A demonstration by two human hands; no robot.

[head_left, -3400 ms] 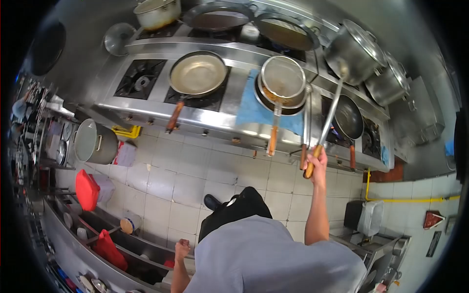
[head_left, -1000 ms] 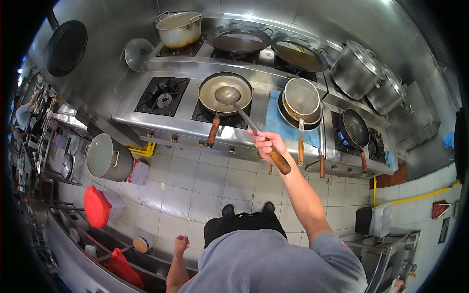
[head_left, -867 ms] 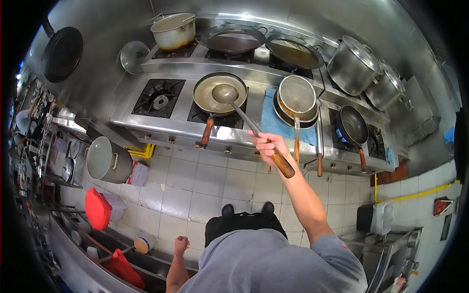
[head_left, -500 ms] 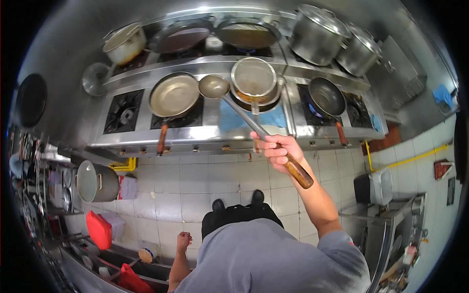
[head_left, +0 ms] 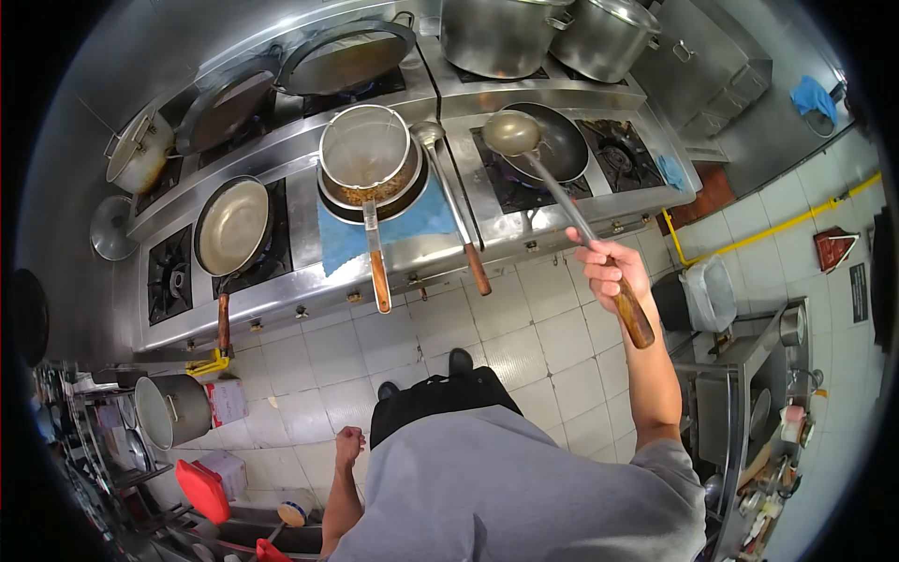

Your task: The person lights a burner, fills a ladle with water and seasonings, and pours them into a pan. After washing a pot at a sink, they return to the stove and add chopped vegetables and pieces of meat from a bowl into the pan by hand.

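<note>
My right hand [head_left: 613, 272] is closed round the wooden handle of a metal ladle [head_left: 512, 134]. The ladle's bowl hangs over the left part of a dark frying pan [head_left: 560, 150] on the right burner. Low at my side, my left hand [head_left: 350, 445] has its fingers curled; whether anything is in them is too small to tell. A mesh strainer [head_left: 365, 147] rests over a bowl on a blue cloth [head_left: 343, 245]. Beside it lies a second ladle [head_left: 447, 173] with a wooden handle. A pale-bottomed frying pan [head_left: 233, 228] sits on the left burner.
Two big lidded pots [head_left: 501, 37] and two large dark pans [head_left: 346, 58] stand along the back. A whitish pot [head_left: 140, 159] is at the back left. On the floor at left is a large pot [head_left: 173, 412]; a bin [head_left: 710, 295] stands at right.
The view has shifted right and turned. My right hand has carried the ladle from beside the pale frying pan, past the strainer, to the dark frying pan. My left hand stays low.
</note>
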